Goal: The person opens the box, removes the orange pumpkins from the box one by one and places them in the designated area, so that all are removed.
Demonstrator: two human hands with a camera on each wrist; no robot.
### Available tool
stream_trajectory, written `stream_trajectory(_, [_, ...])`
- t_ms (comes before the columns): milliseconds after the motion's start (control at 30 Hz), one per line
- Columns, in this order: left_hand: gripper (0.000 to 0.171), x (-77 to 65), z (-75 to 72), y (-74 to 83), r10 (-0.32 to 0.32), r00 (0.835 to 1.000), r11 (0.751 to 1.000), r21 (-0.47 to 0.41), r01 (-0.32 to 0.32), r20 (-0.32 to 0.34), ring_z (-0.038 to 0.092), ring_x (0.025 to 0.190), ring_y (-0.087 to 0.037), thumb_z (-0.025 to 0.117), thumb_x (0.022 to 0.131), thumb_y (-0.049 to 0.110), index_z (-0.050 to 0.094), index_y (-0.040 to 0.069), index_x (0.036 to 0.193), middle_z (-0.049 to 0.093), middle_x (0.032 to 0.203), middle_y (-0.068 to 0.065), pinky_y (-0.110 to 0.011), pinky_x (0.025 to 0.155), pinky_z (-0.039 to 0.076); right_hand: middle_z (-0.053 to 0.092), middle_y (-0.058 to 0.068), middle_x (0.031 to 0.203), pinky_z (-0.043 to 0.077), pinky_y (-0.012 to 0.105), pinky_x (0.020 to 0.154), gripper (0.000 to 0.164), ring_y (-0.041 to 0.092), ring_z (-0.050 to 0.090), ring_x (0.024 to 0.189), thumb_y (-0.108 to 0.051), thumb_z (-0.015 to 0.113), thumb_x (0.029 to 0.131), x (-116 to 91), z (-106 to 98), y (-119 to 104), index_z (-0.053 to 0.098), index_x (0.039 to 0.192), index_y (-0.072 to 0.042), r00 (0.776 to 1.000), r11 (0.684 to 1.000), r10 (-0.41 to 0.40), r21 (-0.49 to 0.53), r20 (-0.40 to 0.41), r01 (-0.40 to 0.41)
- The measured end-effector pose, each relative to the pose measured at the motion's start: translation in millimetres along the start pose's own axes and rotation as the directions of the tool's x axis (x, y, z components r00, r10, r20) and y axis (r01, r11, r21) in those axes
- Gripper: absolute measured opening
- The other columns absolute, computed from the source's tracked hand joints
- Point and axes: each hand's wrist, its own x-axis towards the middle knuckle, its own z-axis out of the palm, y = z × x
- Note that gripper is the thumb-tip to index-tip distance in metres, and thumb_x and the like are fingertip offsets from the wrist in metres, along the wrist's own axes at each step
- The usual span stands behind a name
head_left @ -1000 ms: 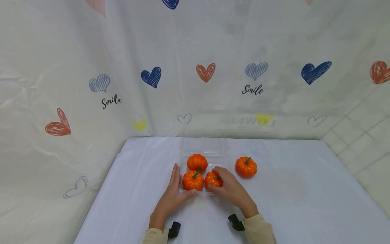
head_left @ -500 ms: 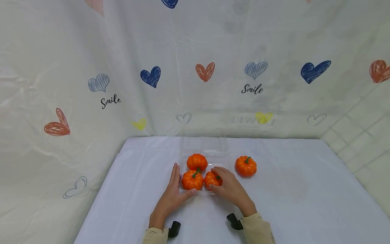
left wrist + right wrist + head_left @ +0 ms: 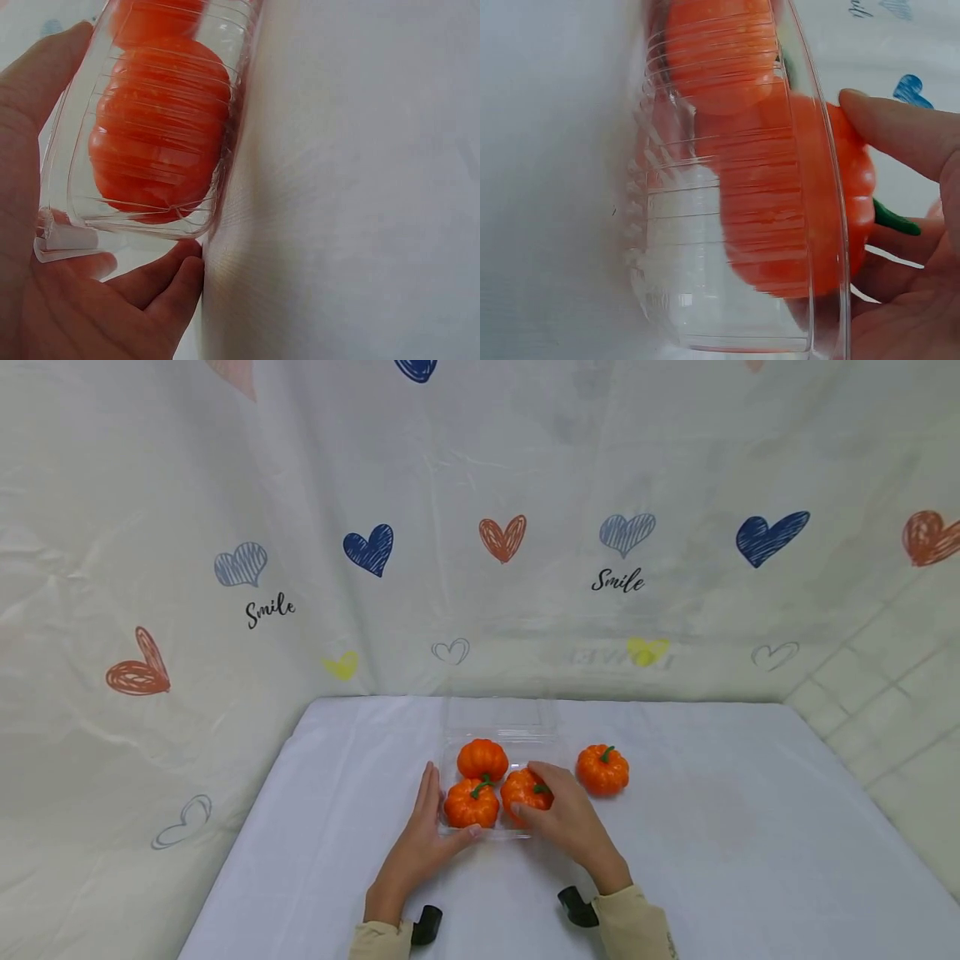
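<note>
In the head view, my right hand (image 3: pixel 573 822) grips a small orange pumpkin (image 3: pixel 521 789) by its side, thumb in front and fingers behind. The right wrist view shows this pumpkin (image 3: pixel 847 187) tilted, its green stem (image 3: pixel 896 217) toward the palm. Its upper part stands above the box rim and its lower part shows through the ribbed wall. My left hand (image 3: pixel 420 852) rests at the front left corner of the clear plastic box (image 3: pixel 510 835), straight fingers along its side, thumb at the front rim. Two more pumpkins, one in front (image 3: pixel 471 804) and one behind (image 3: pixel 482 760), sit in the box's left half.
Another orange pumpkin (image 3: pixel 602 770) stands on the white tablecloth (image 3: pixel 720 810) to the right of the box. The box's clear lid (image 3: pixel 498 714) lies opened back toward the rear edge. A white curtain (image 3: pixel 555 460) with printed hearts hangs behind the table.
The pumpkin in my right hand has risen a little and shows more of itself, and the right hand has shifted up with it. My left hand stays at the box corner.
</note>
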Motion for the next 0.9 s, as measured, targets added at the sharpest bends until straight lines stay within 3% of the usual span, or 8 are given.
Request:
stream_trajectory(333, [0.125, -0.2, -1.0, 1.0, -0.007, 1.000, 1.000, 0.006, 0.007, -0.002, 0.030, 0.159, -0.030, 0.078, 0.091, 0.063, -0.001, 0.013, 0.173, -0.006, 0.180, -0.001, -0.053, 0.126, 0.025, 0.066, 0.015, 0.141, 0.055, 0.058, 0.103, 0.063, 0.037, 0.059, 0.129, -0.022, 0.089, 0.090, -1.4, -14.5, -6.4, 0.065, 0.143, 0.001, 0.991, 0.997, -0.070, 0.025, -0.118, 0.073])
stream_trajectory(600, [0.125, -1.3, -0.2, 2.4, -0.021, 1.000, 1.000, 0.002, 0.021, 0.003, 0.030, 0.159, -0.030, 0.079, 0.091, 0.063, 0.000, 0.013, 0.173, -0.005, 0.180, -0.002, -0.053, 0.125, 0.026, 0.065, 0.014, 0.142, 0.056, 0.056, 0.100, 0.063, 0.035, 0.059, 0.126, -0.022, 0.088, 0.091, -7.4, -31.0, -6.4, 0.064, 0.144, 0.000, 0.989, 0.999, -0.052, -0.008, -0.136, 0.051])
stream_trajectory(900, [0.125, -1.9, -0.2, 2.9, -0.018, 1.000, 1.000, 0.012, 0.018, -0.004, 0.032, 0.158, -0.032, 0.079, 0.090, 0.064, 0.000, 0.013, 0.173, -0.006, 0.180, 0.001, -0.053, 0.125, 0.025, 0.066, 0.015, 0.138, 0.057, 0.056, 0.097, 0.060, 0.035, 0.060, 0.120, -0.021, 0.087, 0.090, -14.2, -51.0, 1.2, 0.065, 0.143, -0.001, 0.983, 0.999, -0.020, 0.020, -0.183, 0.024])
